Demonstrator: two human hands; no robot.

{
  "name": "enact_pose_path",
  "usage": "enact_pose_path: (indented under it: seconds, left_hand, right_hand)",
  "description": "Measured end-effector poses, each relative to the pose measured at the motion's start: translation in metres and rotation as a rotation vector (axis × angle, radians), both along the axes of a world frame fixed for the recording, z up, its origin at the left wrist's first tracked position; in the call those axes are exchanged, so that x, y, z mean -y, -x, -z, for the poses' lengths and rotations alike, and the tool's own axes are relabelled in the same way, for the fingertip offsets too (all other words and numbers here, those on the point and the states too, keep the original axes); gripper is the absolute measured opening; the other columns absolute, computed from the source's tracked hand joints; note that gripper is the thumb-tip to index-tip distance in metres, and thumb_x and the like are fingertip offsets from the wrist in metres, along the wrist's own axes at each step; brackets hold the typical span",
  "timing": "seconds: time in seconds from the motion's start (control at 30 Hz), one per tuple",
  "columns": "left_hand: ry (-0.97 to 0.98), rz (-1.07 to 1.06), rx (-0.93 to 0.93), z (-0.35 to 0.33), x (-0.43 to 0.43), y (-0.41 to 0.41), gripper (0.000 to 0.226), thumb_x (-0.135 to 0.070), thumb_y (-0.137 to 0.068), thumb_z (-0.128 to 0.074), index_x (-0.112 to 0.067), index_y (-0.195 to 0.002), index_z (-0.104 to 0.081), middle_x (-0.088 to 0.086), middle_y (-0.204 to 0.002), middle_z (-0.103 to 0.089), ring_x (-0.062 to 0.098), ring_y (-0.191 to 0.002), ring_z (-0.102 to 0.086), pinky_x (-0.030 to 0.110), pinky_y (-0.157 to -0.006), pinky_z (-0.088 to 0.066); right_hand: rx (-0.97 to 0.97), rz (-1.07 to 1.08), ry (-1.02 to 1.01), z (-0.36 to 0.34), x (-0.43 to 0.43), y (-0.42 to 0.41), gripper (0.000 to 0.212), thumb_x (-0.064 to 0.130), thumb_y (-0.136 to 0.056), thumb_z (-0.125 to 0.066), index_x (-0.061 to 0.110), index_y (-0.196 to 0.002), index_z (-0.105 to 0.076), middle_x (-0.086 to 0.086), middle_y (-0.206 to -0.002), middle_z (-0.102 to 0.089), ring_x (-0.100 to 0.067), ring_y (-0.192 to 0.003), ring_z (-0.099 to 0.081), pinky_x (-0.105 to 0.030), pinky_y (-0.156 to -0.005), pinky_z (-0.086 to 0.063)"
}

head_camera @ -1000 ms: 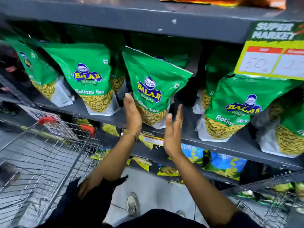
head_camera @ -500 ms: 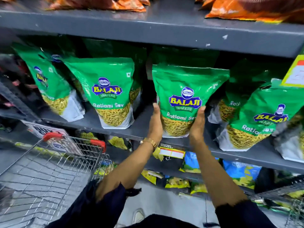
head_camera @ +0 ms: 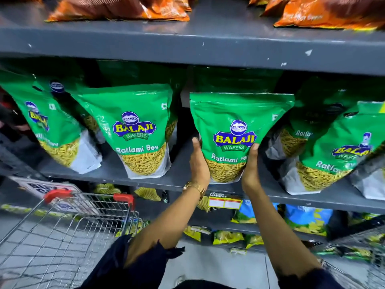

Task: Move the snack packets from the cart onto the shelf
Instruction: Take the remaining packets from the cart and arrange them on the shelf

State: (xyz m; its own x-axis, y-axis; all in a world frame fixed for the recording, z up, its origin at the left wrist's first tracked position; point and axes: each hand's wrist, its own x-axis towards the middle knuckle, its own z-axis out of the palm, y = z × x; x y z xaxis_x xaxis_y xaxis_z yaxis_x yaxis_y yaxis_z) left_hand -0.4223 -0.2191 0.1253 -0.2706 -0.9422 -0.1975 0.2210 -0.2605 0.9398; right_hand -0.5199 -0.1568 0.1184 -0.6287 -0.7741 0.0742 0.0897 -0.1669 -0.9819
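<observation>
A green Balaji Ratlami Sev packet (head_camera: 235, 130) stands upright on the grey middle shelf (head_camera: 181, 172). My left hand (head_camera: 199, 163) presses flat against its left side and my right hand (head_camera: 251, 165) against its right side, so the packet is clasped between both palms. More green packets of the same kind stand to the left (head_camera: 137, 130) and lean to the right (head_camera: 337, 149). The wire cart (head_camera: 62, 232) with red handle ends is at lower left; its basket looks blurred and I see no packets in it.
Orange packets (head_camera: 129, 9) lie on the shelf above. Yellow and blue packets (head_camera: 306, 220) fill the lower shelves. A price tag (head_camera: 225, 202) hangs on the shelf edge. A second wire cart's corner (head_camera: 362, 261) shows at lower right.
My open hands moved in and closed on the sides of the tilted middle packet, which now stands upright. The view tilted upward, showing the orange packets above.
</observation>
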Motion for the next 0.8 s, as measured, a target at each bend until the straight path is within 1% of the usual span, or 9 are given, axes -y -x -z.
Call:
enact_pose_path:
  seconds: [0.07,0.2,0.3,0.43,0.5,0.6,0.7,0.77,0.8]
  left_hand:
    - [0.022,-0.006,0.042,0.000,0.005,-0.001,0.048,-0.066,-0.087,-0.024,-0.056,-0.078,-0.071,-0.027,-0.079,-0.073,0.014,-0.104,-0.066,0.047,-0.107,-0.045]
    - [0.058,-0.022,0.011,-0.002,0.004,-0.001,0.057,-0.054,-0.100,-0.021,-0.058,-0.069,-0.070,-0.032,-0.070,-0.071,-0.005,-0.083,-0.069,0.038,-0.101,-0.047]
    - [0.077,-0.039,0.020,-0.004,0.000,0.000,0.057,-0.055,-0.098,-0.021,-0.059,-0.067,-0.069,-0.034,-0.068,-0.070,0.003,-0.088,-0.066,0.045,-0.107,-0.043]
    - [0.096,-0.041,0.072,-0.004,0.004,-0.005,0.057,-0.058,-0.097,-0.022,-0.056,-0.066,-0.070,-0.029,-0.066,-0.071,0.007,-0.086,-0.066,0.047,-0.103,-0.048]
    - [0.099,-0.020,0.093,-0.011,0.002,-0.009,0.058,-0.055,-0.099,-0.020,-0.049,-0.077,-0.072,-0.021,-0.080,-0.074,0.009,-0.089,-0.066,0.044,-0.105,-0.047]
    - [0.144,-0.016,0.118,-0.008,-0.005,-0.025,0.054,-0.049,-0.102,-0.019,-0.025,-0.132,-0.056,0.001,-0.137,-0.057,0.017,-0.131,-0.048,0.031,-0.117,-0.028]
    - [0.407,-0.080,0.115,-0.004,-0.023,-0.061,0.048,-0.052,-0.100,-0.024,-0.028,-0.133,-0.049,-0.006,-0.140,-0.051,0.008,-0.133,-0.044,0.029,-0.115,-0.031]
    - [0.688,-0.175,0.151,0.000,-0.028,-0.095,0.048,-0.061,-0.095,-0.026,-0.033,-0.121,-0.055,-0.008,-0.125,-0.056,0.011,-0.121,-0.051,0.029,-0.105,-0.040]
    - [0.796,-0.232,0.180,0.003,-0.027,-0.110,0.049,-0.061,-0.095,-0.026,-0.029,-0.118,-0.056,-0.010,-0.121,-0.055,0.013,-0.117,-0.052,0.030,-0.102,-0.041]
  right_hand:
    - [-0.083,-0.002,-0.012,0.001,-0.004,-0.002,0.082,0.093,-0.046,-0.058,0.035,-0.103,-0.069,0.016,-0.106,-0.073,-0.002,-0.098,-0.070,-0.024,-0.083,-0.055]
    - [0.052,0.014,0.004,-0.006,-0.004,-0.009,0.078,0.092,-0.049,-0.058,0.037,-0.104,-0.069,0.013,-0.108,-0.074,-0.008,-0.102,-0.070,-0.032,-0.089,-0.055]
    - [0.079,0.046,-0.017,-0.005,-0.004,-0.010,0.074,0.093,-0.050,-0.055,0.040,-0.100,-0.071,0.017,-0.102,-0.075,-0.003,-0.099,-0.071,-0.029,-0.088,-0.055]
    - [0.076,0.069,-0.057,-0.009,-0.004,-0.014,0.073,0.094,-0.052,-0.051,0.044,-0.101,-0.071,0.012,-0.110,-0.073,-0.012,-0.110,-0.067,-0.041,-0.102,-0.049]
    - [0.053,0.100,-0.039,-0.009,-0.006,-0.018,0.078,0.091,-0.061,-0.049,0.040,-0.119,-0.064,0.005,-0.126,-0.067,-0.017,-0.123,-0.060,-0.046,-0.109,-0.043]
    - [0.047,0.319,0.079,-0.004,-0.007,-0.035,0.095,0.072,-0.078,-0.054,0.014,-0.150,-0.030,-0.013,-0.154,-0.039,-0.026,-0.141,-0.040,-0.050,-0.118,-0.031]
    - [0.024,0.549,0.096,0.001,-0.025,-0.072,0.090,0.046,-0.075,-0.052,0.005,-0.149,-0.023,-0.017,-0.155,-0.030,-0.028,-0.141,-0.034,-0.046,-0.119,-0.029]
    - [-0.269,0.481,0.141,0.007,-0.044,-0.111,0.072,0.053,-0.087,-0.049,0.010,-0.142,-0.034,-0.010,-0.142,-0.040,-0.024,-0.135,-0.038,-0.044,-0.116,-0.030]
    - [-0.380,0.357,0.167,0.011,-0.050,-0.130,0.063,0.059,-0.091,-0.044,0.015,-0.136,-0.038,-0.003,-0.135,-0.042,-0.017,-0.130,-0.041,-0.034,-0.113,-0.031]
